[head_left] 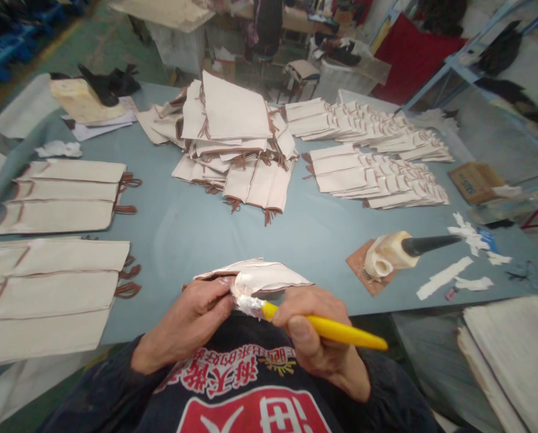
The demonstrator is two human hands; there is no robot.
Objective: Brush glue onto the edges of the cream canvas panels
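A blue-grey worktable [197, 234] filled most of the view. On it, at the far middle, lay a loose heap of cream fabric pieces with brown cords [233, 144], and to its right 2 fanned rows of folded pieces [372, 156]. Along the left edge sat 2 stacks of larger flat pieces [56, 252]. Near the right edge a glue-caked brush with a black handle [404, 248] rested on a small brown pad [363, 264], with torn white scraps [445, 276] just beside it.

At the near edge of the table, close to the body, the left hand [183, 328] pinched the edge of a folded cream piece [260, 276] between thumb and fingers. The right hand [316, 340] was closed around a yellow-handled brush [332, 329], its glue-coated tip touching that piece right beside the left thumb.
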